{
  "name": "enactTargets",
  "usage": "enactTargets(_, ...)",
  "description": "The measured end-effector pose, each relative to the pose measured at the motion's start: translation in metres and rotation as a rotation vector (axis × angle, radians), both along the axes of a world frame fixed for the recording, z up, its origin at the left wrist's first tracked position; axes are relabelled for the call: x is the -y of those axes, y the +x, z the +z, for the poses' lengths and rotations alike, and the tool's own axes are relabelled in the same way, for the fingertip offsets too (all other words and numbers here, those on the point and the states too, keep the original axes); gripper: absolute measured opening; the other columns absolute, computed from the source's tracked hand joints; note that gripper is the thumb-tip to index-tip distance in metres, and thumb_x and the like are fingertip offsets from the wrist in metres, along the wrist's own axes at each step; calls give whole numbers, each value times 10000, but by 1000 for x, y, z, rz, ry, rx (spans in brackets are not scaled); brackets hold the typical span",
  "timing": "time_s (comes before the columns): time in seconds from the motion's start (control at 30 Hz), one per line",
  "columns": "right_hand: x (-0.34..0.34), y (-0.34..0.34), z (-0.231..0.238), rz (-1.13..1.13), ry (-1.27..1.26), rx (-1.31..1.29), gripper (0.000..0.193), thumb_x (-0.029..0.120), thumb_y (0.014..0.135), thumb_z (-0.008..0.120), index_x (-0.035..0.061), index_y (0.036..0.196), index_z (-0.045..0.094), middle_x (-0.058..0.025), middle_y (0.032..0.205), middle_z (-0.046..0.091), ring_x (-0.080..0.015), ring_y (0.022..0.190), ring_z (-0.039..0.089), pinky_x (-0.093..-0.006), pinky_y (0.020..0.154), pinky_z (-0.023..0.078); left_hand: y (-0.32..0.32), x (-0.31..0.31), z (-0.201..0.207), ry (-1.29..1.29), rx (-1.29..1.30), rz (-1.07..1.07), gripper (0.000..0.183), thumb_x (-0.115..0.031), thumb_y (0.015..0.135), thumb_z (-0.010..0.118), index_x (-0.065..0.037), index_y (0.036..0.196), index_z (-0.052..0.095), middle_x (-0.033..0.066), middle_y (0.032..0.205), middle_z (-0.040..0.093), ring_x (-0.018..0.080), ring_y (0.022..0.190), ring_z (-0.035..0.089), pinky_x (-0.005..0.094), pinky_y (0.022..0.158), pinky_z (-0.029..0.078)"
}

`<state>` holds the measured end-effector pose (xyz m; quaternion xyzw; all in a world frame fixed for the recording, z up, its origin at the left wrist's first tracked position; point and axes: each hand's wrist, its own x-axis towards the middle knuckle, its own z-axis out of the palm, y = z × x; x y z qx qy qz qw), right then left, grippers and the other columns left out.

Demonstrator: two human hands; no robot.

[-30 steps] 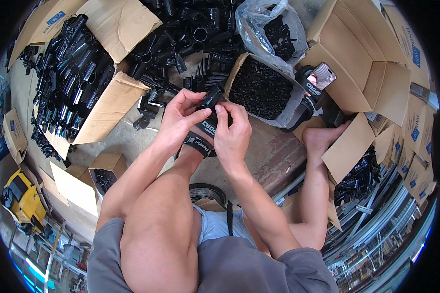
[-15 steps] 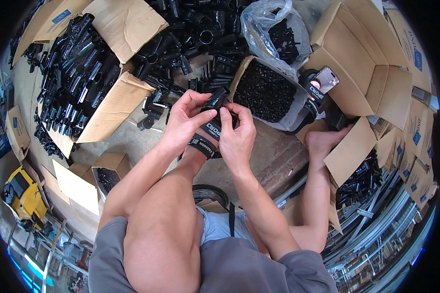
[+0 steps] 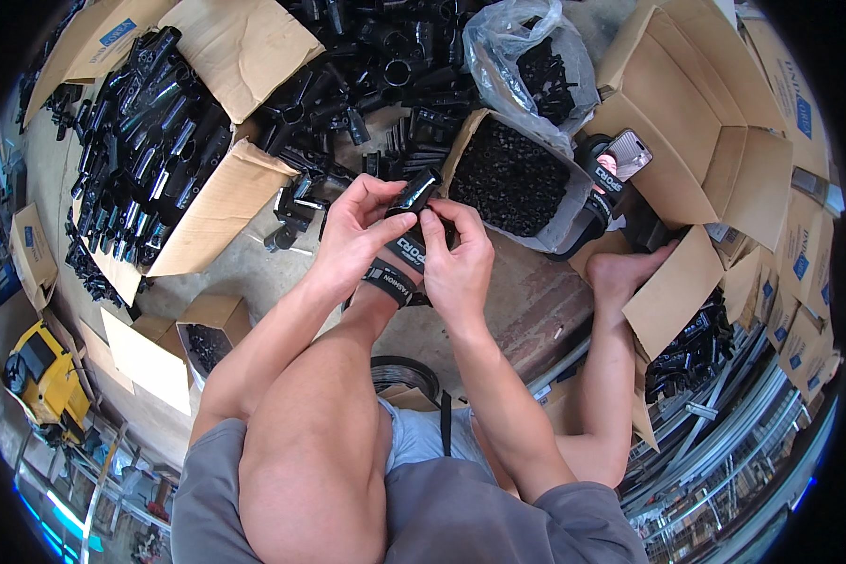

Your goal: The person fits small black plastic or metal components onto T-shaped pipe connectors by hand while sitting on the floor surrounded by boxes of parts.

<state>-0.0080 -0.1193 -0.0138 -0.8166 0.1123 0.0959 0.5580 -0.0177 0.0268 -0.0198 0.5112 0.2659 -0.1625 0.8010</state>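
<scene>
Between my fingers is a short, glossy black tubular part (image 3: 415,191), tilted with its far end up to the right. My left hand (image 3: 352,230) is closed on it, thumb and fingers pinching its left side. My right hand (image 3: 458,252) is also closed, its thumb and index finger pressed together against the part's near right side. Whatever those right fingertips pinch is too small and hidden to make out. Below the hands is a black sandal (image 3: 407,251) on my left foot. Just right of the hands stands an open carton (image 3: 460,150) filled with small black pieces (image 3: 509,176).
Black tubular parts (image 3: 357,61) lie heaped ahead; more fill a cardboard box (image 3: 218,209) at left. A clear plastic bag (image 3: 498,52) holds small black pieces. At right are a large open carton (image 3: 672,122), a phone (image 3: 628,153) and long metal bars (image 3: 724,451).
The black part has turned slightly in my fingers, showing a shinier side. My right hand has shifted a little, while my left hand stays nearly still.
</scene>
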Motion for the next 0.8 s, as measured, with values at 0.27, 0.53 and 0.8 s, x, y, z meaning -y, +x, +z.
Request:
enactTargets(0.27,1,-3,1,6,-97,110,106,65,928,690,-14,997,711,-165,1005,692,-321,942,685,-397,832,535,-2,1,-4,15,42,-50,363,39,889,729,-43,1217,595,59,1205,662,124,1108,617,295,990,487)
enactTargets(0.53,-4,-3,10,19,-178,148,104,57,917,706,-17,989,714,-166,981,691,-320,914,688,-401,809,543,-4,4,-2,19,45,-5,355,43,907,713,-23,1239,607,60,1204,674,115,1088,629,282,973,498)
enactTargets(0.8,-8,-1,15,-15,-123,73,122,65,900,736,-23,985,730,-159,1009,697,-297,893,699,-383,798,558,-8,2,-8,-19,28,54,361,28,923,702,-12,1269,608,69,1219,674,113,1104,625,285,982,495)
